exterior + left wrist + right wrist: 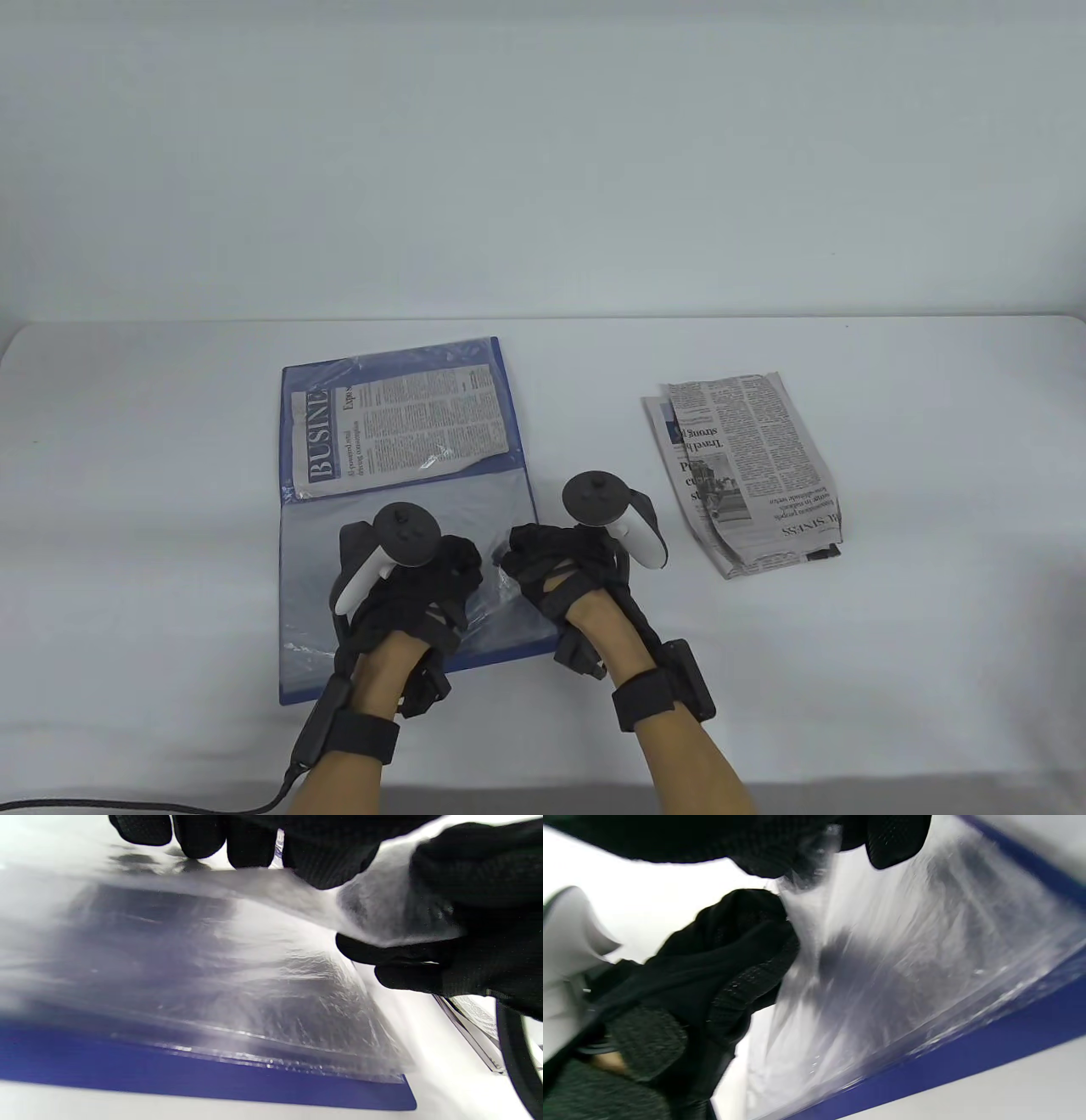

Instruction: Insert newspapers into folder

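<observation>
folder (pixel 301 594): blue, open flat on counter (pixel 127 509), left of centre – one newspaper (pixel 399 429) already in far sleeve
near sleeve (pixel 237 984): clear plastic, right edge lifted
left hand (pixel 407 586): fingers (pixel 199 836) pinch sleeve edge
right hand (pixel 564 564): fingers (pixel 891 840) pinch same edge, just beside left
loose newspapers (pixel 747 471): folded, far right – well apart from folder

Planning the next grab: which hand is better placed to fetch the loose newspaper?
Probably the right hand: the loose newspaper lies on its side of the table. The left hand rests on the folder and can hold the plastic sleeve.

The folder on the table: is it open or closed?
Open. The blue folder lies flat with its clear sleeves showing; one newspaper sits inside the far sleeve, and both hands' fingers lift the near sleeve.
</observation>
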